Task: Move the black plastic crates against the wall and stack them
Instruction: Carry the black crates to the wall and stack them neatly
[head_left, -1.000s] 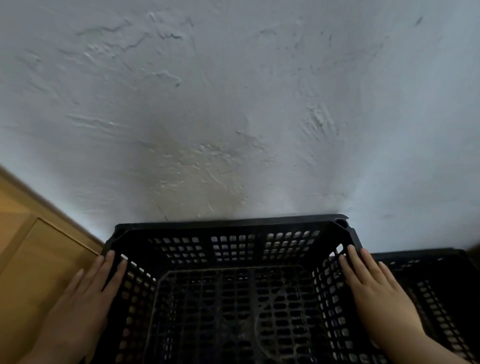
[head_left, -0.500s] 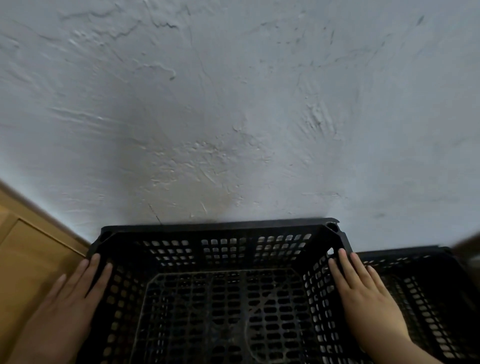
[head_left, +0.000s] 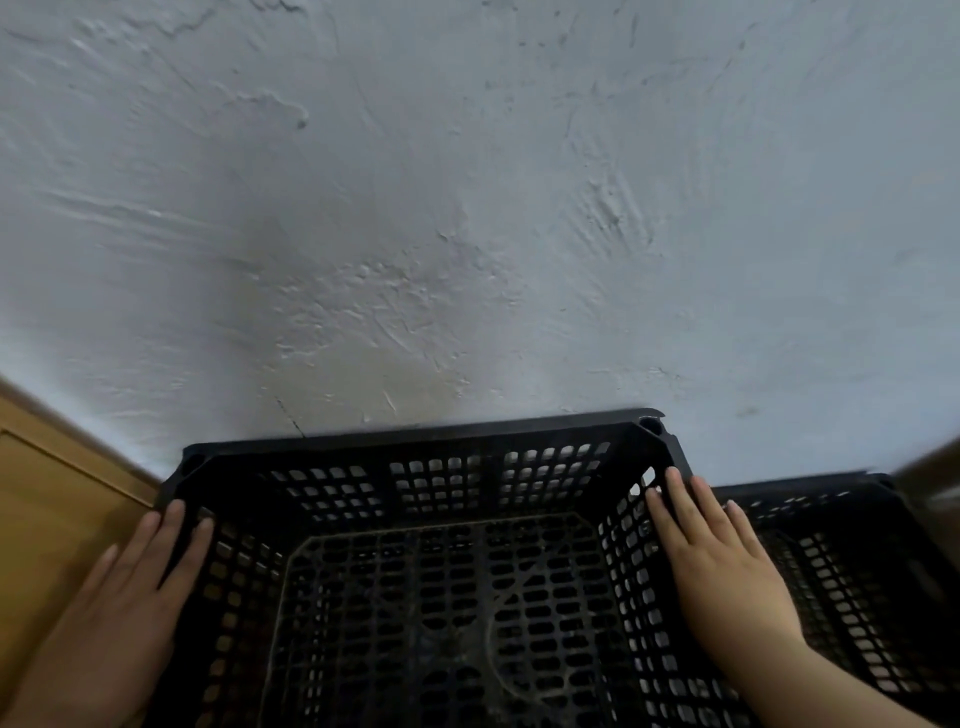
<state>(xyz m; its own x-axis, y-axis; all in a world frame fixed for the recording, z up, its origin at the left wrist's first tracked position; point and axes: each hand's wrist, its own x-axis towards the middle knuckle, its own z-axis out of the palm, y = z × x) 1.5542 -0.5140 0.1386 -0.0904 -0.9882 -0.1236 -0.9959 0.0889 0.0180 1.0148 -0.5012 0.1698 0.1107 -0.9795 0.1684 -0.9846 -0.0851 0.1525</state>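
Head view, left hand (head_left: 119, 613), right hand (head_left: 727, 571), straight fingers (head_left: 680, 499) still pressing crate (head_left: 441, 439) sides.

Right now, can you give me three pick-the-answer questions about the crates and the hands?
1. Where is the second crate?
A. Right of the middle crate
B. Left of it
C. Inside it

2. How many black crates show?
A. One
B. Two
C. Five

3. How are the left hand and right hand?
A. Curled into fists
B. Flat, fingers straight, on the middle crate's sides
C. Holding a ball

Answers:
1 A: it shows just past the right hand.
2 B: one sits between the hands and one beside it.
3 B: the visible fingers lie straight along the crate's side walls.
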